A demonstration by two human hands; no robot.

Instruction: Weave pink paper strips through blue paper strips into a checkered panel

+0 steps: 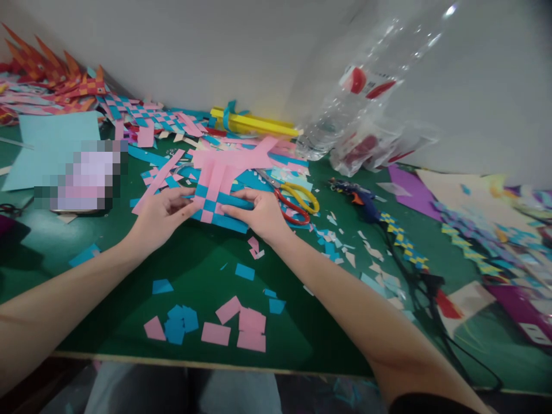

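Between my two hands is a weave of pink and blue paper strips (pixel 210 205), its loose pink ends pointing away from me. The fingers of my left hand (pixel 166 211) pinch its left edge. On the opposite side, my right hand (pixel 263 213) grips the blue strips between thumb and fingers. Scissors with red and yellow handles (pixel 313 197) lie just past my right hand, their blades partly over paper. Behind the weave lies a pile of pink strips (pixel 241 158), and one loose pink strip (pixel 157 183) slants beside my left hand.
Pink and blue paper scraps (pixel 215 333) lie near the table's front edge. At left rests a phone (pixel 84 181) on light-blue paper (pixel 56 138). A clear plastic bottle (pixel 366 86) leans at the back. To the right are a glue gun (pixel 362 198) with its cable and woven paper bands (pixel 403 241).
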